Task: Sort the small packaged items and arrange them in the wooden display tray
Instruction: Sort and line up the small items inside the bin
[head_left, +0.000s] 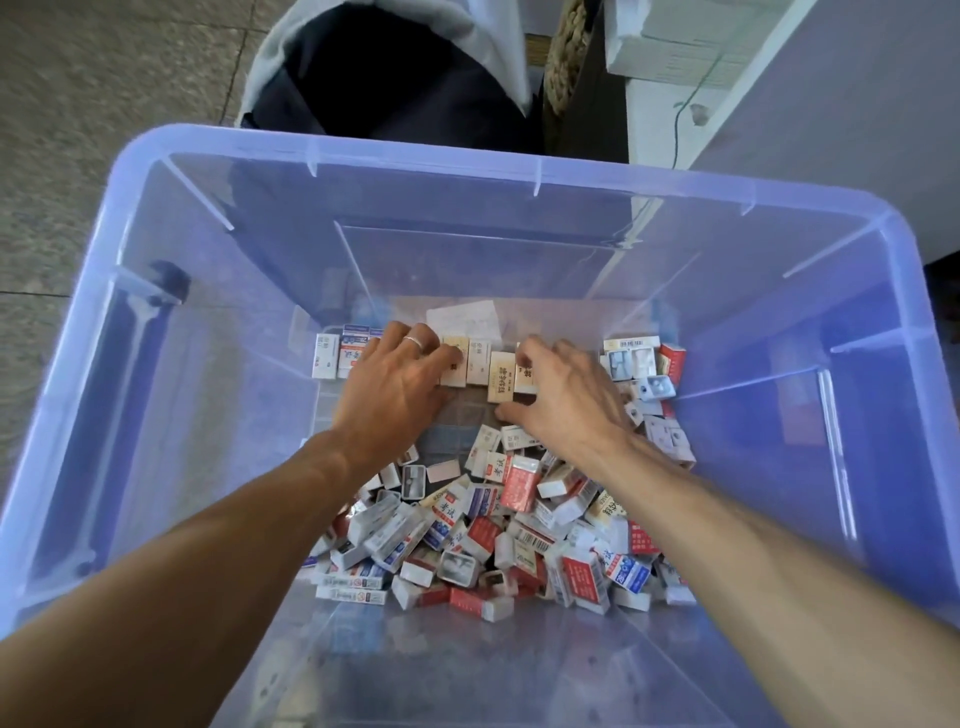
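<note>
The small boxes (501, 384) being lined up are cream cardboard cartons standing side by side in a row along the far wall of the bin's floor, with white-and-blue ones (340, 356) at the row's left end. They look light, stiff-walled and thin enough to dent, and they would tip like dominoes if nudged; the safest hold is a gentle pinch across the two broad faces, or pressure on both ends of the row at once. The left hand (395, 387), a ring on one finger, lies spread over the row's left part, fingers touching the box tops. The right hand (563, 397) is curled against the row's right end, though whether it grips a box I cannot tell. Nearer the person lies a loose heap of mixed boxes (498, 535), red, white and blue. All sit in a clear plastic bin (363, 156); no wooden tray shows.
</note>
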